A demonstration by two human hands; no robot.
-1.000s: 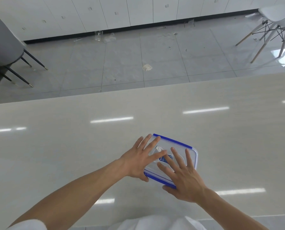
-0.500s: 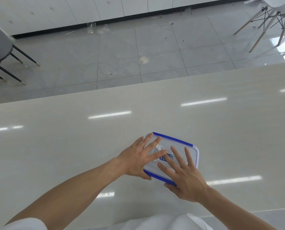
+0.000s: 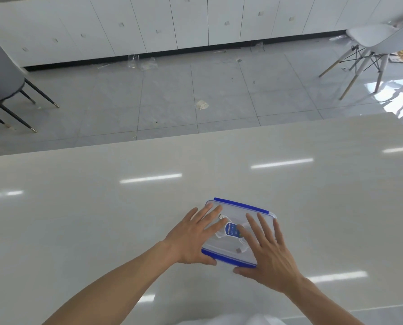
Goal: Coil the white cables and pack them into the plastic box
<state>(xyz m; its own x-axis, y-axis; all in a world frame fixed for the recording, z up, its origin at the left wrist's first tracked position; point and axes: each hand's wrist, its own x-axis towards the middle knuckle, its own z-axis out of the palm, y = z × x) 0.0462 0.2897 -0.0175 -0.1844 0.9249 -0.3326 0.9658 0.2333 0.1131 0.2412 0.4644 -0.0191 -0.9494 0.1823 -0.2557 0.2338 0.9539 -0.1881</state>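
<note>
On the left, the left hand (image 3: 193, 235) lies flat and spread on the lid (image 3: 240, 209) of the plastic box (image 3: 228, 255), fingers extended over its left part, thumb down by the near left corner of the box. It grips nothing; the palm and fingers press down on the lid.

Between the hands, the box sits on the table (image 3: 102, 219), toward the near edge and a little right of the middle, turned at an angle to that edge. Its lid is clear with blue strips along the far and near sides. Through the lid, white cables (image 3: 221, 234) show as loops inside, with a plug end near each hand and a blue label (image 3: 231, 229) over the centre.

On the right, the right hand (image 3: 269, 252) is likewise flat and splayed, fingers over the right part of the lid, thumb at the near right corner. The two hands are apart, one on each half.

Judging from this, coiling and packing look finished, since no loose cable lies on the table. What remains seems to be seating the lid; whether its edges are fully clipped cannot be told.
</note>
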